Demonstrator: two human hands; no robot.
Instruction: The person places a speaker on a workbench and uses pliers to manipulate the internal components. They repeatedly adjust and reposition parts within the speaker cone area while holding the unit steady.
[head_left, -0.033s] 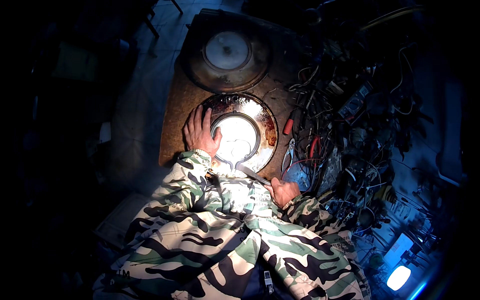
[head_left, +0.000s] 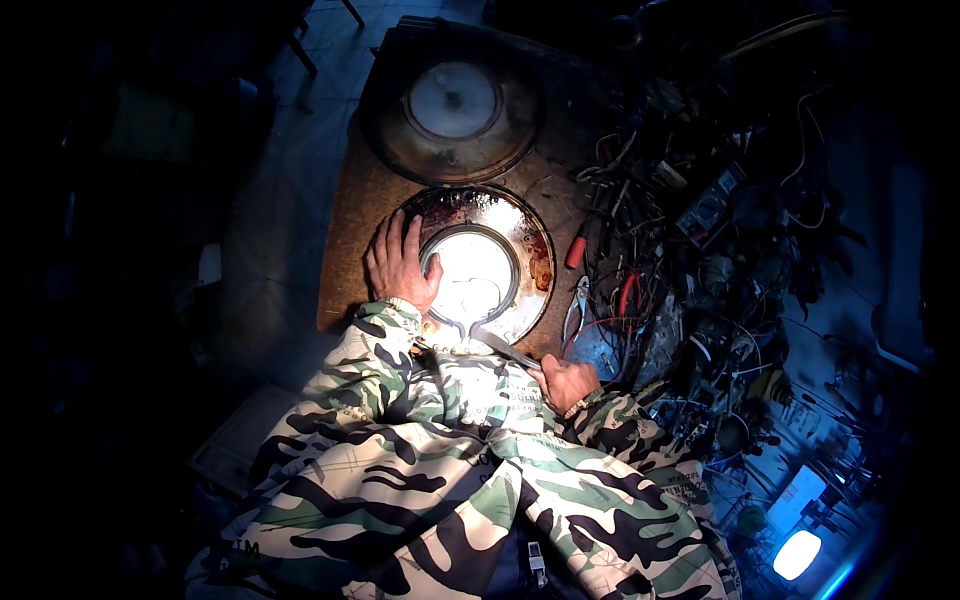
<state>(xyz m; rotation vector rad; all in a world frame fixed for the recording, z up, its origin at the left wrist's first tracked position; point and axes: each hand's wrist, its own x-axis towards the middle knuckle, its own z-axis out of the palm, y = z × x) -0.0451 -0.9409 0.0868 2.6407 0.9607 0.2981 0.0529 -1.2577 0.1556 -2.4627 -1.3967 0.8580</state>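
Leftmost, our left hand (head_left: 402, 268) lies spread over the left edge of a round plate (head_left: 536, 268), fingers reaching away from us and the thumb beside the dark ring (head_left: 518, 268) around its bright middle. It presses down rather than pinches. The plate sits on the brown table (head_left: 343, 260), right in front of us, with a second round plate (head_left: 455, 160) beyond it.

We take the near plate for stiff metal, likely rather heavy, and not easily broken. Its glossy, stained face looks slick, so we would trust the outer rim more than the flat. The ring seems thinner and may flex; we would hold it by its edge.

Further right, a flat blade (head_left: 508, 348) points at the near end of the ring; glare keeps us from telling whether it touches. Our right hand (head_left: 568, 383) is closed around its other end, mostly hiding the handle. The blade looks stiff and light, best held well back from the tip. Beyond lie pliers (head_left: 577, 308) and a red handle (head_left: 576, 252).
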